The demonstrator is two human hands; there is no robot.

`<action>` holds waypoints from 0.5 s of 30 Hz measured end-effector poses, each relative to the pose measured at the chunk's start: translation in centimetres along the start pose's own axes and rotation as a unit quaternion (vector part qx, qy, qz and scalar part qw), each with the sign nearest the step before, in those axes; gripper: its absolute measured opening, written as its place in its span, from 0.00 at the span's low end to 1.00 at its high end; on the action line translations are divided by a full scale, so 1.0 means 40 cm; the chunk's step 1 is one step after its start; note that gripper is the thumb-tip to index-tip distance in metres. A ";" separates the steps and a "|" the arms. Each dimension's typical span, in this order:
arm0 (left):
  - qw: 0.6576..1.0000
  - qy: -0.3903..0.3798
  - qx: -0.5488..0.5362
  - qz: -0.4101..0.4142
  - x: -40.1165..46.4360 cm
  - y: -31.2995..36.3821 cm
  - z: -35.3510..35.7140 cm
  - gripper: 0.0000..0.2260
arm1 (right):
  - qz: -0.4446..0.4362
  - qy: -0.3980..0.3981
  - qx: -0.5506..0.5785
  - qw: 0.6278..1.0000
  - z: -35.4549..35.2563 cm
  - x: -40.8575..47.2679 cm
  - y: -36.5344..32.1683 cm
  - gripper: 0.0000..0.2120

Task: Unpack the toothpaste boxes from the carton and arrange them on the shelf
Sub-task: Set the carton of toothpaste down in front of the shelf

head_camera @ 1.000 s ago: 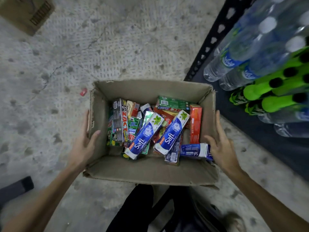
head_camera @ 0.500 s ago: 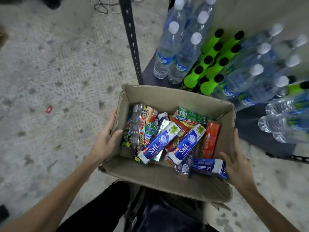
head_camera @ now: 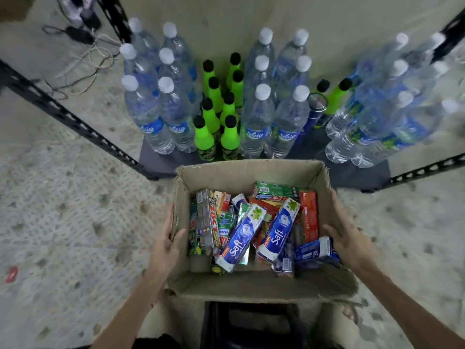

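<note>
The open cardboard carton (head_camera: 254, 285) is held just in front of the low shelf (head_camera: 347, 170), its far wall close to the shelf's front edge. It is gripped at both sides: the left hand (head_camera: 164, 244) is wrapped over the left wall, thumb inside and fingers (head_camera: 169, 217) curled outside, while the right hand (head_camera: 348, 238) is clasped round the right wall in the same way. Inside the carton a loose, tumbled heap of toothpaste boxes (head_camera: 254, 222) is seen, two blue-and-white Safi boxes (head_camera: 278, 231) lying slantwise on top, a red box (head_camera: 309, 215) against the right wall and a green box (head_camera: 275, 190) towards the far wall. The boxes are judged light and fairly stiff, though thin card is easily crushed at the corners, and the glossy print may be slippery (some ends already look dented). Each is best taken across its long narrow sides near the middle, top ones first. The carton's walls look soft and worn, so support from beneath would be safer. Beyond the carton, the shelf is crowded with water bottles (head_camera: 256, 117) and green bottles (head_camera: 205, 137).
</note>
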State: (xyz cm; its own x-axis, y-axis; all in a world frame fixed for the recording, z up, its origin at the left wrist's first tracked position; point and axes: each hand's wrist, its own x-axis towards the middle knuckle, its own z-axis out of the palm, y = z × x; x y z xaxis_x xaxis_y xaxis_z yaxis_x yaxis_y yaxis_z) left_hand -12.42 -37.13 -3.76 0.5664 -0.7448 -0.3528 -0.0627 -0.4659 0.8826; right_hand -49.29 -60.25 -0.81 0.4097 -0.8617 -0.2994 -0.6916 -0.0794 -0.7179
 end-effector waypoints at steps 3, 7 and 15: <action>1.000 0.024 0.009 -0.018 0.003 -0.034 0.059 0.29 | 0.036 -0.011 0.032 0.999 0.024 0.008 0.067 0.43; 0.998 0.017 0.055 0.022 0.025 -0.059 0.090 0.28 | 0.048 0.025 -0.036 0.998 0.066 0.016 0.131 0.35; 0.982 0.075 0.171 -0.010 0.013 -0.074 0.150 0.30 | 0.005 0.078 -0.120 0.990 0.087 -0.005 0.155 0.36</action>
State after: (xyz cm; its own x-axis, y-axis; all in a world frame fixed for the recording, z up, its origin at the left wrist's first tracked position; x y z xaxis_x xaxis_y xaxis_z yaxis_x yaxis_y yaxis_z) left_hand -16.86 -38.99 -8.41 0.6837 -0.6664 -0.2974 -0.3076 -0.6328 0.7106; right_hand -51.59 -58.80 -7.39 0.3175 -0.9286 -0.1919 -0.8248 -0.1706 -0.5390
